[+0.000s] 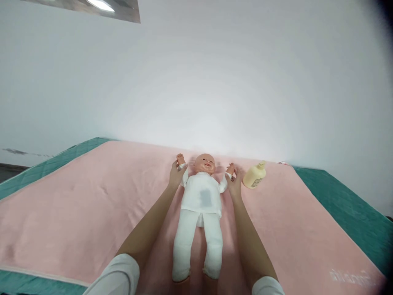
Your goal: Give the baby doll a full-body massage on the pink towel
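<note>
A baby doll [201,196] in a white top and white trousers lies on its back on a pink blanket [101,213], head toward the wall. Both its arms are bent up beside the head. My left hand [177,174] is closed around the doll's forearm on the left, near the wrist. On the other side, my right hand [234,183] grips the doll's other forearm [229,171] at the cuff. Just right of that hand, a pale yellow pump bottle [254,175] leans on the blanket.
Under the blanket, a green cover [344,205] shows at the sides and front left. A plain white wall [196,82] rises directly behind the far edge. Part of a glossy panel [92,9] with a bright light in it hangs at upper left.
</note>
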{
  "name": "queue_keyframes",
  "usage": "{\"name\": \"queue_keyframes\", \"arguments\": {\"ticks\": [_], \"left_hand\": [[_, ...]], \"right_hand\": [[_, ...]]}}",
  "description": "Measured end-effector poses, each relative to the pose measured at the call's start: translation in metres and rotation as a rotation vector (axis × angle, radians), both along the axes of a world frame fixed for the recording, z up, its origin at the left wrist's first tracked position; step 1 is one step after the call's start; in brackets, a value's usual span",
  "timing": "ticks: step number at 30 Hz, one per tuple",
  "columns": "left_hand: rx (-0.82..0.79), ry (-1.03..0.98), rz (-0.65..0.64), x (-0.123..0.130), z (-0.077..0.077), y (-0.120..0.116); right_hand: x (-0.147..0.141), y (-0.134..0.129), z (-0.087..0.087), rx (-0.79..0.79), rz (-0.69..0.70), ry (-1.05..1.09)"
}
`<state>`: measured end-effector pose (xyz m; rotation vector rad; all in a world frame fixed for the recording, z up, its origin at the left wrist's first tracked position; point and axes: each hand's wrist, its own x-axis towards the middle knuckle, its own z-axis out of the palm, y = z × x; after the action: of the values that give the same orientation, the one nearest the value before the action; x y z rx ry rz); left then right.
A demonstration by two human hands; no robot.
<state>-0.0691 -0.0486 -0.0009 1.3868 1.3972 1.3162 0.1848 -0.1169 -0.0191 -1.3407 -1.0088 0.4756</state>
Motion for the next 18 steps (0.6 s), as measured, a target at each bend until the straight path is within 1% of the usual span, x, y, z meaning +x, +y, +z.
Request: {"name": "queue_keyframes", "arguments": {"ticks": [1, 2, 4, 7, 9, 11, 14, 16, 18], "left_hand": [[0.020, -0.062, 0.012, -0.003, 0.005, -0.004], [0.037, -0.077, 0.020, -0.007, 0.010, -0.009], [0.063, -0.054, 0.036, -0.016, 0.022, -0.020], [0.125, -0.016, 0.022, -0.033, 0.037, -0.042], [0.156, 0.050, 0.017, -0.045, 0.042, -0.058], [0.172, 0.131, 0.006, -0.056, 0.043, -0.075], [0.164, 0.255, -0.015, -0.069, 0.037, -0.100], [0.123, 0.383, -0.017, -0.072, 0.031, -0.117], [0.070, 0.560, -0.019, -0.072, 0.025, -0.133]], "right_hand": [[0.002, -0.003, 0.004, 0.003, -0.025, 0.047], [0.003, -0.007, 0.008, 0.005, -0.047, 0.089], [0.004, -0.019, 0.017, -0.001, -0.068, 0.132], [0.004, -0.044, 0.024, -0.023, -0.029, 0.083], [0.003, -0.065, 0.024, -0.052, 0.022, 0.031], [0.003, -0.086, 0.021, -0.088, 0.054, -0.016], [0.005, -0.114, 0.010, -0.200, 0.042, -0.101], [0.004, -0.127, 0.001, -0.267, 0.032, -0.165], [0.001, -0.135, -0.010, -0.276, 0.044, -0.186]]}}
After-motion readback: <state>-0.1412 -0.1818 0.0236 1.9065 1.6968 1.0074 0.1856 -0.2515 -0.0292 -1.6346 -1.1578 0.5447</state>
